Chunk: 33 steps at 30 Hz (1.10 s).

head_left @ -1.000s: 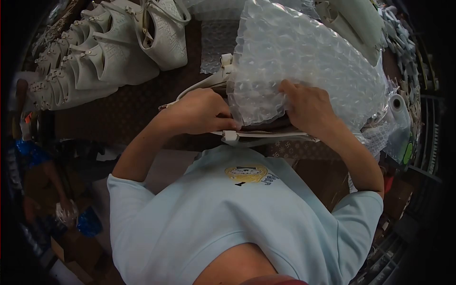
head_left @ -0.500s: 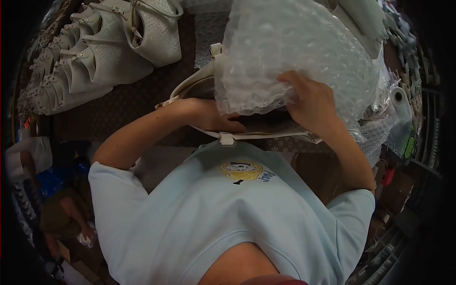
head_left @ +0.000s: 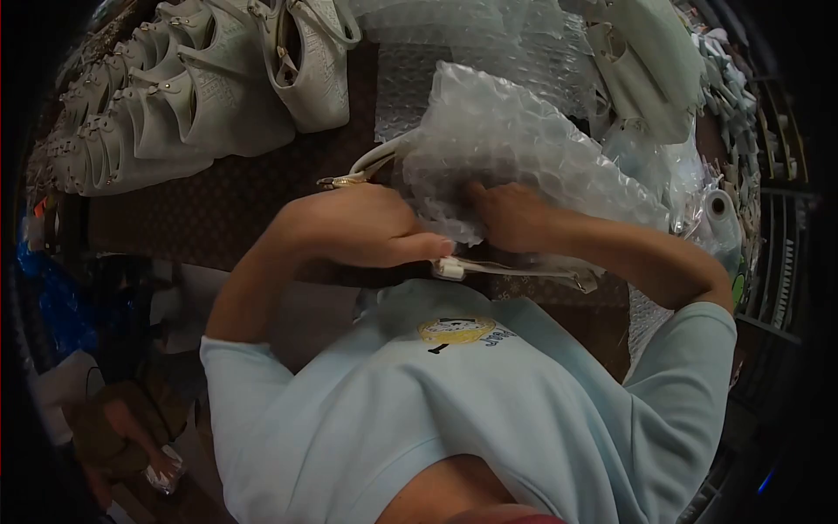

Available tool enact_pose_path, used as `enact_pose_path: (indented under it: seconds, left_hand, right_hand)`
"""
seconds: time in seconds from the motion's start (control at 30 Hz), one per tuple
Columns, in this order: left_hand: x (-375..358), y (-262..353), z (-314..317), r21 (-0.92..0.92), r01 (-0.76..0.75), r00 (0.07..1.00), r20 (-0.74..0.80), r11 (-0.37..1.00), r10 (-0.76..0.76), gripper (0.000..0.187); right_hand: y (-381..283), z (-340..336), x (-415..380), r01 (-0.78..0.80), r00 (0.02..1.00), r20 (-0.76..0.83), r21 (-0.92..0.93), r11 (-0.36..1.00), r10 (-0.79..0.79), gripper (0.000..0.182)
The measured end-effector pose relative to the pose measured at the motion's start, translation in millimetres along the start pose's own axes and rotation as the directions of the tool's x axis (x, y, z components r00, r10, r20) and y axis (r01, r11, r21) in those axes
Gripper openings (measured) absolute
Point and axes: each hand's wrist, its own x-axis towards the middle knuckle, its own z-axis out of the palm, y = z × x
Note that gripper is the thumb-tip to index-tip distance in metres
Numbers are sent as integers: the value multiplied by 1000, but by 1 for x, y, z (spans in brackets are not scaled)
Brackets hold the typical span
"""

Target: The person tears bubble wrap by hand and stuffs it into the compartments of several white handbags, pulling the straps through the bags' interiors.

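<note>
A cream handbag (head_left: 511, 268) lies in front of me, its zipped mouth open. My left hand (head_left: 375, 229) holds the rim nearest me, with the thumb beside a small white strap tab (head_left: 449, 268); its other fingers are hidden. A crumpled sheet of bubble wrap (head_left: 541, 140) sticks up out of the bag's mouth. My right hand (head_left: 515, 218) is sunk into the wrap at the opening, fingers bent and partly covered by the plastic. At the bag's left end a gold zip pull (head_left: 340, 182) shows.
Rows of cream handbags (head_left: 227, 96) stand at the back left of the brown patterned table (head_left: 175, 218). More bubble wrap (head_left: 489, 26) lies behind, near a pale bag (head_left: 650, 79). A clear plastic roll (head_left: 720, 210) is at right. Another person's hand (head_left: 161, 463) shows lower left.
The bubble wrap has come down lower into the bag, and my right hand has moved left and down with it. My left hand has come from inside the bag to its near rim.
</note>
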Motion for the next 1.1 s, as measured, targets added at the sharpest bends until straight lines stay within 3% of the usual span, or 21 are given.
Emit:
enact_pose_path:
  seconds: [0.03,0.07,0.1,0.13,0.2,0.23,0.27,0.33,0.37,0.4,0.43,0.47,0.5,0.57,0.67,0.7,0.73,0.8,0.87,0.97,1.1]
  left_hand:
    - [-20,-17,7,87,-151,958,-233,985,168,26]
    - [-26,-26,13,76,-150,958,-237,986,164,26]
    - [-27,-36,20,254,-111,719,-647,961,254,24]
    - [-24,-45,29,388,16,314,-877,921,364,22]
    - [6,-58,47,360,53,276,-902,931,333,28]
    - [20,-59,57,104,-227,268,-949,968,165,29]
    - [27,-58,62,-165,-482,319,-948,861,-3,30]
    - [27,-54,56,-218,-458,370,-928,862,-38,31]
    - [25,-52,52,-270,-427,412,-908,863,-79,32]
    - [23,-51,47,-266,-431,412,-908,862,-74,32]
    - [20,-50,41,-216,-336,464,-885,917,-39,38]
    - [19,-49,38,-159,-239,518,-855,958,-12,45]
    - [20,-48,38,-164,-245,525,-851,956,-11,45]
    - [23,-43,39,278,43,447,-864,960,230,60]
    - [9,-15,36,343,52,491,-827,938,275,68]
    - [10,-11,40,346,43,504,-818,937,279,68]
    - [12,-7,44,355,94,478,-836,930,271,59]
    - [18,-10,45,364,139,453,-850,921,267,50]
    - [25,-24,41,282,70,459,-861,957,221,31]
    - [32,-22,38,138,-18,505,-853,990,128,17]
    - [31,-25,39,169,88,495,-863,982,104,21]
  right_hand:
    - [-1,4,4,-17,999,-46,-12,1000,17,36]
    - [-2,5,7,-11,999,-36,-17,1000,10,36]
    - [-4,6,11,-9,999,-41,-11,1000,9,36]
    - [-6,7,14,-6,999,-44,-4,1000,6,36]
    - [-24,6,18,2,1000,9,-4,1000,-2,35]
    - [-33,7,21,-5,998,65,5,1000,5,35]
    - [-34,21,32,-12,998,69,17,1000,11,35]
    - [-27,60,64,215,961,-215,201,956,-171,29]
    - [-35,63,67,209,963,-214,205,956,-165,29]
    - [-43,65,69,221,975,-163,676,703,-150,26]
    - [-48,64,69,152,980,-113,956,252,-164,24]
    - [-48,63,66,118,977,-100,989,84,-190,25]
    - [-48,61,63,161,965,-119,972,172,-233,26]
    - [-41,51,49,261,933,-152,911,319,-328,28]
    - [-21,45,25,350,893,-103,771,532,-438,31]
    - [-14,49,24,245,908,80,695,676,-411,38]
    - [-8,47,16,236,911,79,706,667,-405,38]
    - [3,36,-1,-96,882,438,527,845,-173,44]
    - [12,38,3,-141,861,502,397,907,-86,47]
    - [29,72,1,-106,969,248,449,887,-10,50]
    - [30,83,7,-179,947,314,332,926,71,49]
